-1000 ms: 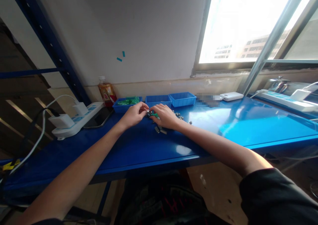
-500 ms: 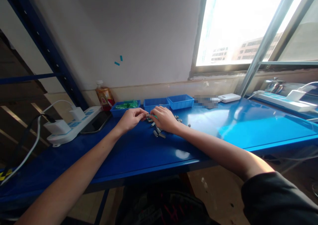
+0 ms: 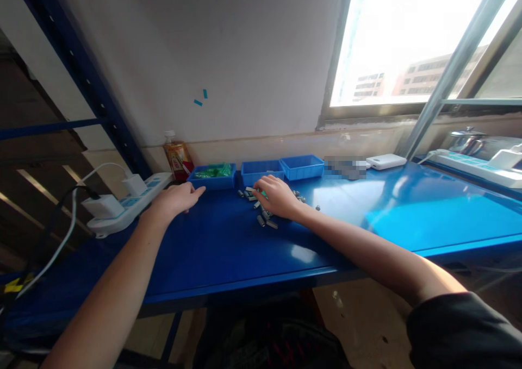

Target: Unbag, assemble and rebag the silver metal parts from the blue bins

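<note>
My right hand [image 3: 277,196] is over a loose pile of small silver metal cylinders [image 3: 267,215] in the middle of the blue table. Its thumb and fingers pinch a small silver metal piece [image 3: 250,189], and a bit of green shows beneath the fingers. Farther left, my left hand [image 3: 173,200] hovers near the power strip, its thumb stretched out to the right and nothing visible in it. That hand covers the spot where the phone lay. Just beyond it stands a blue bin [image 3: 214,183] with green plastic bags [image 3: 214,170] inside.
Two more blue bins, a middle one [image 3: 261,173] and a right one [image 3: 302,168], line the wall. A bottle [image 3: 178,160] stands behind the left bin. The power strip [image 3: 122,217] with plugged chargers is at left; a white box [image 3: 386,161] lies toward the window.
My left hand has let go at the metal pieces and moved left toward the power strip. The right hand has stayed over the pile, and the view has shifted slightly.
</note>
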`<state>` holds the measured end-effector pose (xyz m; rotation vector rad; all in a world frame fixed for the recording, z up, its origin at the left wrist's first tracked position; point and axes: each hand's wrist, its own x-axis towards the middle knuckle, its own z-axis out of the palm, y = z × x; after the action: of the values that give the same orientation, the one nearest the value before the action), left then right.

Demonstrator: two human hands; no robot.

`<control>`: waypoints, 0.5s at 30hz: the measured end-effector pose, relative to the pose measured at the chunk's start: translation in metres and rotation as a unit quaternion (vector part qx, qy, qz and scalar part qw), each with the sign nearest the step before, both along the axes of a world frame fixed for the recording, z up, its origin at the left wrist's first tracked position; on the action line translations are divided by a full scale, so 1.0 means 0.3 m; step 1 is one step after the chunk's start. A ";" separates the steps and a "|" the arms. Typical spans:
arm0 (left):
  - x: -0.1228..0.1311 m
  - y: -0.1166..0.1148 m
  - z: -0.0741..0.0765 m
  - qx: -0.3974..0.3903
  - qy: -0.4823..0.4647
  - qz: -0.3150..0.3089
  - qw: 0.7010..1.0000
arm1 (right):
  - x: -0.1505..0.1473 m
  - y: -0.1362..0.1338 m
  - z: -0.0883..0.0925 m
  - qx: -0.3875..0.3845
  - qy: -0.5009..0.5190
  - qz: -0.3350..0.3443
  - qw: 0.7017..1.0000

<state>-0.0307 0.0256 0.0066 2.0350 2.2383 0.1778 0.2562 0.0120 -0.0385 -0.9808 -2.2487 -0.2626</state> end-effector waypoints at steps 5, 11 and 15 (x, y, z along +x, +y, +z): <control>-0.027 -0.030 -0.037 0.001 0.042 0.039 0.998 | -0.006 -0.014 0.010 -0.022 0.030 0.022 0.999; 0.232 -0.123 -0.085 0.209 -0.122 -0.287 0.927 | -0.016 -0.038 0.028 -0.063 0.059 0.067 0.994; 0.306 -0.105 -0.083 0.226 -0.125 -0.399 0.880 | -0.013 -0.041 0.039 -0.081 0.068 0.093 0.990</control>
<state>0.0611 -0.0060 -0.0182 2.7718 1.1254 0.8716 0.2521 -0.0005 -0.0269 -0.8367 -2.2430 0.0677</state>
